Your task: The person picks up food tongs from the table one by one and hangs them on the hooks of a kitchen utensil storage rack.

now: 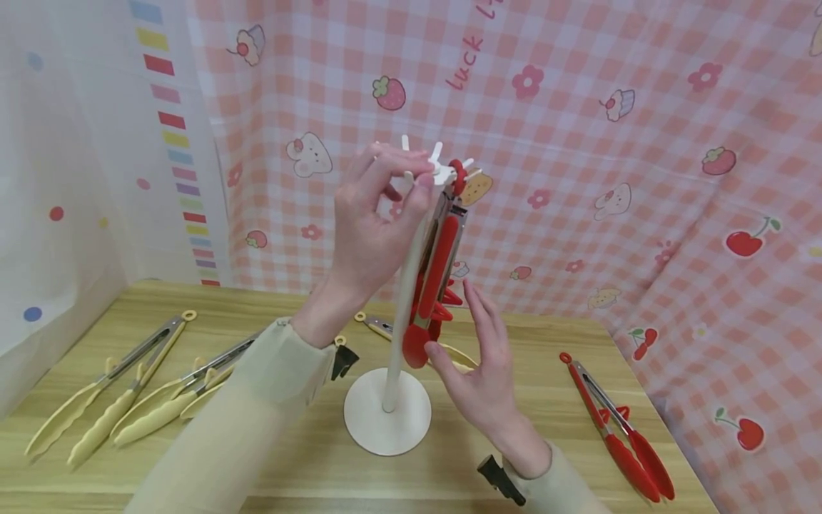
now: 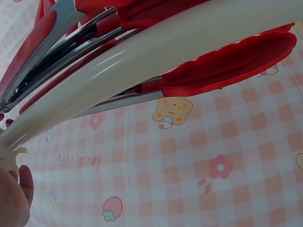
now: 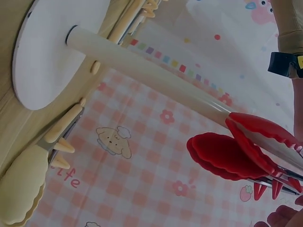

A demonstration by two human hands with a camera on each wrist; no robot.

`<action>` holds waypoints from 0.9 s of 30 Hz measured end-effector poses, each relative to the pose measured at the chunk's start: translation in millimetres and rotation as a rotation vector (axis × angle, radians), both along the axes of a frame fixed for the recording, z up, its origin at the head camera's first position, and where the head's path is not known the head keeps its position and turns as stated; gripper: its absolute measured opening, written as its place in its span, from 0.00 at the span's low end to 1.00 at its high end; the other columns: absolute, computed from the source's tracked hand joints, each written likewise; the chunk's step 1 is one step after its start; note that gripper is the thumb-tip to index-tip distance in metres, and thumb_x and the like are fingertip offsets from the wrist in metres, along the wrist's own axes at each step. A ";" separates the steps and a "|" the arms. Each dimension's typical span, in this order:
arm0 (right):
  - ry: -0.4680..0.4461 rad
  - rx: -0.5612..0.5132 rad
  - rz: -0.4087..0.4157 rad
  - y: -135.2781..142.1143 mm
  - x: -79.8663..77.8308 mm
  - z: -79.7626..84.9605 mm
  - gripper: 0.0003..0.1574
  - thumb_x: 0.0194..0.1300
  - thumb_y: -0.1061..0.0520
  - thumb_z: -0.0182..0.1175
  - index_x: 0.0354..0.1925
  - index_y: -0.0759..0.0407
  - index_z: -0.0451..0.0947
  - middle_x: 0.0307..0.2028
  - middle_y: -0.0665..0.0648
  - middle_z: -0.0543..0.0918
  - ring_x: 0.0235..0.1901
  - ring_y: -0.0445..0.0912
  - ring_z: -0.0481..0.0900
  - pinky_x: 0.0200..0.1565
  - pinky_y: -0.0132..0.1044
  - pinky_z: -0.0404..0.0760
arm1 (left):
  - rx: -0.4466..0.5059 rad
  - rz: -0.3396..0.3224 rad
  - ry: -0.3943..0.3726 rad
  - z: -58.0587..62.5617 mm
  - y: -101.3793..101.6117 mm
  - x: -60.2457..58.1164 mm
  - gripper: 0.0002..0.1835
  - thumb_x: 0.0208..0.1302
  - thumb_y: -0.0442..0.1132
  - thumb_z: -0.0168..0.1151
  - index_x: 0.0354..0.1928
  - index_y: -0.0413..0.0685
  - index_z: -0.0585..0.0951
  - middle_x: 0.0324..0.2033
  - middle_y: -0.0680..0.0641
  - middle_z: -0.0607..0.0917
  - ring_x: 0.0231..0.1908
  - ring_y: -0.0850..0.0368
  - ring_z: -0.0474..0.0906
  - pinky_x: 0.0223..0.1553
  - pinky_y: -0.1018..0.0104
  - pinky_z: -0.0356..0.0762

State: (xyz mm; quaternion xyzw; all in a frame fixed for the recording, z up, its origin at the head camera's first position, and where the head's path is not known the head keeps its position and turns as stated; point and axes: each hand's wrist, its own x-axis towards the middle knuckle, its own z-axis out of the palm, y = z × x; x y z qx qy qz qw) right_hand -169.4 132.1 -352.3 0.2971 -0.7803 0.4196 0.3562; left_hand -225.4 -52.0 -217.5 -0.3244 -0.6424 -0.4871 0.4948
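Left hand [image 1: 371, 232] pinches stand [image 1: 402, 321] near top; red tongs [image 1: 439, 275] hang there, right side. Right hand [image 1: 481, 378], thumb apart from fingers, just beside their lower ends; contact unclear. One-sided weight could tip stand if bumped; knock might shake loop [image 1: 459, 184] off hook [image 1: 471, 173].

Shows smooth, satin wood grain on the table [image 1: 308, 464] at six o'clock. Shines glossy along the white pole [image 2: 104, 78]; looks matt on the round base [image 1: 388, 437]. Gleams as metal on the arms [image 2: 137, 99] of the hanging red tongs [image 1: 439, 271], turning to smooth, plastic-looking red heads [image 2: 227, 66]. Appears matt and rubbery on the yellow tongs [image 1: 105, 421] at eight o'clock. Hangs as creased, printed cloth in the checked backdrop [image 1: 424, 43] at twelve.
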 end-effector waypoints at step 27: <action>-0.012 0.086 -0.075 35.0 -3.0 -16.4 0.51 0.73 0.35 0.63 0.80 0.58 0.60 0.74 0.68 0.70 0.73 0.62 0.68 0.78 0.23 0.57 | -0.023 -0.010 0.016 1.2 -2.2 1.2 0.06 0.72 0.32 0.64 0.47 0.37 0.83 0.46 0.37 0.86 0.53 0.46 0.82 0.44 0.71 0.78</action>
